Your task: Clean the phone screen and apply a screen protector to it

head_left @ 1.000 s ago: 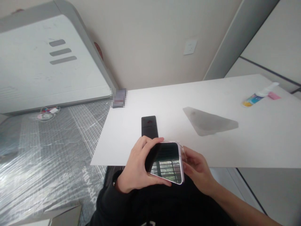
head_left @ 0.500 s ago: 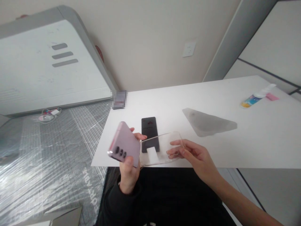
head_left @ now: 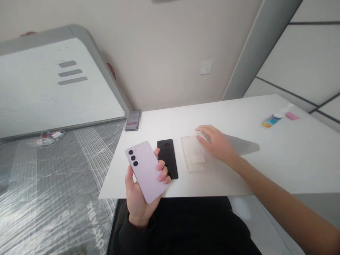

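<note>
The left hand (head_left: 138, 200) grasps the phone (head_left: 147, 173) by the worktop's (head_left: 225, 182) near edge, partly hiding the black slab (head_left: 168, 156); the right hand (head_left: 216, 143), fingers parted, meets the case's (head_left: 189, 152) far corner, contact unclear.

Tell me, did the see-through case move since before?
Yes, to the right. Half a second ago, the see-through case overlapped the black phone in view; now it sits wholly to that phone's right, with a gap between them.

A: where's the phone case (head_left: 190, 148) at?
B: on the table (head_left: 225, 180), right of the flat slab (head_left: 169, 153), by the right hand (head_left: 214, 142). bottle's (head_left: 272, 120) way off right.
A: phone (head_left: 147, 173)?
B: left hand (head_left: 136, 199), left of the slab
</note>
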`<state>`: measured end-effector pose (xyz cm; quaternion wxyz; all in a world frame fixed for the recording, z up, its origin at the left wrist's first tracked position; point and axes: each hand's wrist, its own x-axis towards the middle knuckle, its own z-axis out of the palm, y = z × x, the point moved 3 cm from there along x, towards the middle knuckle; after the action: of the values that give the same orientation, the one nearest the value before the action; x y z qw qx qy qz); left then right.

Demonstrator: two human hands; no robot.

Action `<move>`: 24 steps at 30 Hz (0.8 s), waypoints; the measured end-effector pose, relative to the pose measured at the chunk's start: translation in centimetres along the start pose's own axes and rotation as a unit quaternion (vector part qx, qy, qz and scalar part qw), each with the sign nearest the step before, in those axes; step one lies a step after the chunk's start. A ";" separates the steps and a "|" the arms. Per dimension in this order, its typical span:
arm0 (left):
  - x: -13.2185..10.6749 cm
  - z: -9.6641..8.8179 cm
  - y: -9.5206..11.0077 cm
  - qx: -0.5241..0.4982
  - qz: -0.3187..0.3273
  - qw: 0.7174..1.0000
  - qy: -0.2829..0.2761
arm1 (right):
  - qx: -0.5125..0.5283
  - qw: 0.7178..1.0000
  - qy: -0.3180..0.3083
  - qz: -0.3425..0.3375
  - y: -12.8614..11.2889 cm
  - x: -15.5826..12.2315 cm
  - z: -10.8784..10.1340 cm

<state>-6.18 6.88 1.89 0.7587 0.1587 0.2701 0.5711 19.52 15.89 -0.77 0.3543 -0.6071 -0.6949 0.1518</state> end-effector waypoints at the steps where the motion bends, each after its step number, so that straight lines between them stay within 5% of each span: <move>1: -0.1 0.0 0.0 -0.004 -0.011 1.000 -0.001 | -0.012 1.000 0.023 -0.012 0.4 -0.1 -0.8; 3: -0.3 -0.2 -0.1 -0.006 -0.029 1.000 -0.009 | -0.038 0.999 0.021 -0.016 1.7 -0.6 -2.5; 8: -0.7 -1.6 -1.1 0.012 -0.094 0.991 -0.093 | -0.069 0.990 -0.118 0.011 5.3 -3.4 -4.6; 11: -1.0 -2.2 -2.3 0.051 -0.134 0.983 -0.114 | -0.036 0.994 -0.104 0.013 6.1 -4.4 -4.9; 14: -1.2 -2.3 -3.1 0.076 -0.157 0.984 -0.035 | 0.119 0.985 -0.035 0.120 6.6 -4.4 -5.3; 19: -1.5 -1.3 -4.0 0.034 -0.210 0.976 0.049 | 0.345 0.914 0.031 0.210 5.8 -4.7 -6.2; 24: -1.8 -0.5 -5.9 0.009 -0.254 0.967 0.020 | 0.527 0.772 0.035 0.355 3.5 -6.9 -6.6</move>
<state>-2.23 3.36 -1.38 0.8718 0.0806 0.3218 0.3604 26.66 8.64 -0.54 0.5635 -0.5335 -0.2287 0.5879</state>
